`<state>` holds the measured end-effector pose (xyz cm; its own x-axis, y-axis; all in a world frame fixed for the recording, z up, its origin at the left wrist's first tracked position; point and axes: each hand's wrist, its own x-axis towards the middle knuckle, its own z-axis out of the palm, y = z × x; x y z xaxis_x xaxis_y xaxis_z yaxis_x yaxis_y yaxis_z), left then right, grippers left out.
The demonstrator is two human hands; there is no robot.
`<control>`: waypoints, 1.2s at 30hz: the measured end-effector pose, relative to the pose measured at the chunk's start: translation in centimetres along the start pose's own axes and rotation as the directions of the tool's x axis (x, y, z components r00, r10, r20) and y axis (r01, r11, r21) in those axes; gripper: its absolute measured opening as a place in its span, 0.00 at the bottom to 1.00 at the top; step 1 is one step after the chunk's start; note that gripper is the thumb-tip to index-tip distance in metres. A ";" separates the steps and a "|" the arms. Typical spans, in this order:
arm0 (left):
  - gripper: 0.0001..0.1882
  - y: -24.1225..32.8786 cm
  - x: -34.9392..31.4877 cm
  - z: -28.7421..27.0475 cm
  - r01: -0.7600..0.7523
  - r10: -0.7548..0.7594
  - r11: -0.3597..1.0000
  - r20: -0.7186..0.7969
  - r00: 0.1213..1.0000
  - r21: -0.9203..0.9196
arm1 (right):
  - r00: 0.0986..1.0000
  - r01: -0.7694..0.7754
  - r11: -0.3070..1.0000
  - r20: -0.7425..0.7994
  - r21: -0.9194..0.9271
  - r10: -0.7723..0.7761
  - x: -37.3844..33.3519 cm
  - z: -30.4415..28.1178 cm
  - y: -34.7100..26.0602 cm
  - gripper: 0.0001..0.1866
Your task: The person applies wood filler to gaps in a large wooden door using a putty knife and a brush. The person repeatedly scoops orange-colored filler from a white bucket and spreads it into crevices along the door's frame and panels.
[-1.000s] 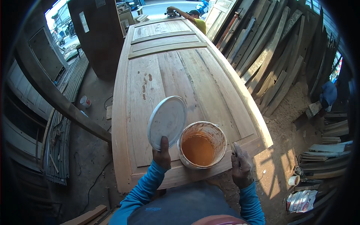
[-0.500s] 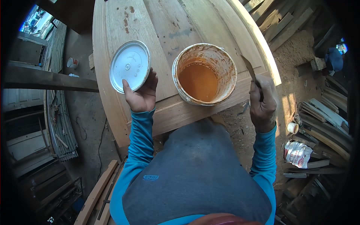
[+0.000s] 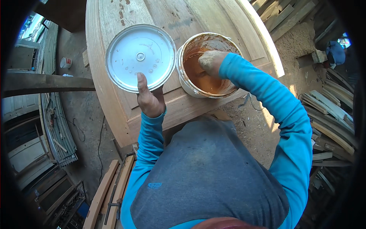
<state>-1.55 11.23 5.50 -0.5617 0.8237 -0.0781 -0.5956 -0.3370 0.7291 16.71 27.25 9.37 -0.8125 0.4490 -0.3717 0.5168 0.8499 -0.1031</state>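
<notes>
Left fingers (image 3: pixel 142 84) on lid (image 3: pixel 139 56), bucket (image 3: pixel 187 86) beside, door (image 3: pixel 202 15) partly hidden beneath, planks (image 3: pixel 328 102) rightward.

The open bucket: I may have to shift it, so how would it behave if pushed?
The bucket would probably slide rather than roll, standing upright on the wooden panel. Its orange-brown contents likely add weight and might slosh, being uncovered. The smeared rim could be slippery.

A: We need colours. Lid (image 3: pixel 127 47)?
B: White, we'd say, faint darker specks.
A: Bucket (image 3: pixel 185 82)?
B: Off-white, rusty smears inside; orange-brown liquid (image 3: pixel 201 81).
A: Sleeves (image 3: pixel 268 91)?
B: We have bright blue on both. Shirt front (image 3: pixel 206 168): dark grey, small light-blue print (image 3: pixel 154 185).
A: Wooden panel (image 3: pixel 114 108)?
B: Pale tan, streaky grain, reddish-brown blotches (image 3: pixel 121 14).
</notes>
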 end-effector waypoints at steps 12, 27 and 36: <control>0.36 1.3 -0.6 -3.5 -0.043 0.057 0.977 -0.061 0.997 0.209 | 0.999 -0.034 0.994 0.002 0.107 0.034 0.1 0.3 -0.5 0.13; 0.33 1.4 -1.3 -3.5 -0.209 0.257 0.933 -0.138 0.957 0.292 | 0.989 -0.146 0.799 0.098 0.583 0.110 -8.2 -8.5 0.9 0.13; 0.36 0.9 -2.4 3.2 -0.445 0.500 0.692 0.067 0.863 0.568 | 0.954 0.094 0.419 -0.202 0.903 0.221 -15.6 -2.7 5.0 0.16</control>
<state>1.10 10.38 8.48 -0.7445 0.5728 0.3429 0.1638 -0.3413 0.9256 31.24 25.28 17.10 -0.7155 0.6719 -0.1914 0.3837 0.1489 -0.9114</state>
